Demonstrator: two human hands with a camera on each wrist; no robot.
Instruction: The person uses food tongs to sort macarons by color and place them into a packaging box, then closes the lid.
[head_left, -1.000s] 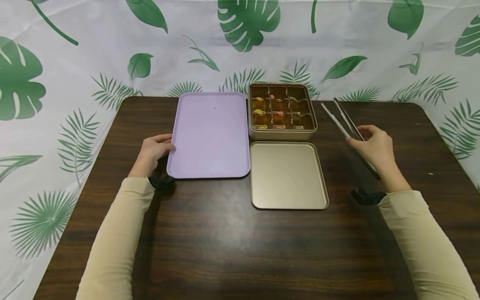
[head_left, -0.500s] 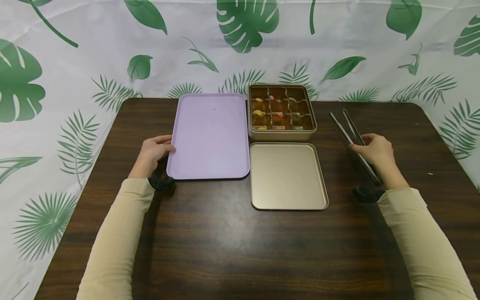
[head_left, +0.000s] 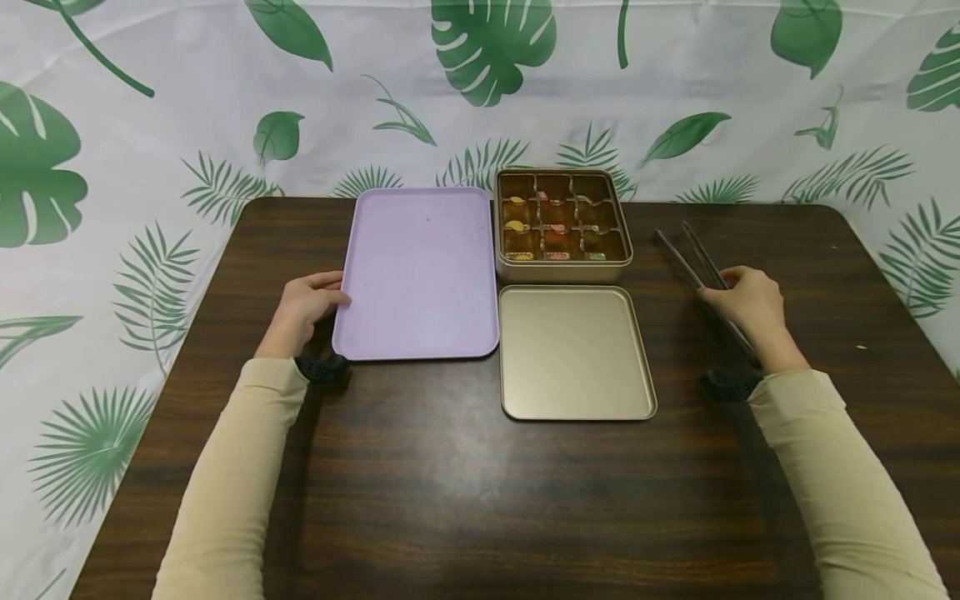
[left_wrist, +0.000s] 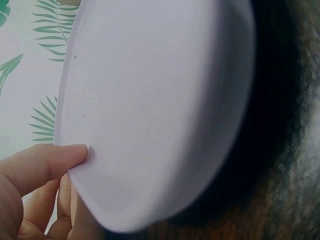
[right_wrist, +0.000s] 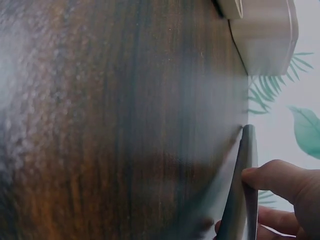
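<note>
My left hand [head_left: 303, 307] pinches the left rim of a lilac tray [head_left: 420, 275]. In the left wrist view the thumb lies on top of the tray's rim [left_wrist: 62, 125], with the fingers underneath. On the right side, my right hand [head_left: 756, 307] holds metal tongs [head_left: 738, 337] around the middle, thumb on one arm and fingers on the other. Their serrated tips stand apart and point away from me, low over the table. The right wrist view catches the tongs [right_wrist: 235, 200] at close range, side-on.
A gold tin [head_left: 562, 273] with a divided insert stands at the back, small yellow, red and green pieces in its compartments. In front of it lies a flat gold lid [head_left: 577, 354], beside the tray. The dark wooden table [head_left: 450, 500] meets a leaf-print cloth [head_left: 360, 83] behind.
The right hand has lowered the tongs and drawn them slightly toward me, their tips now nearer the table. The left hand and tray stay in place.
</note>
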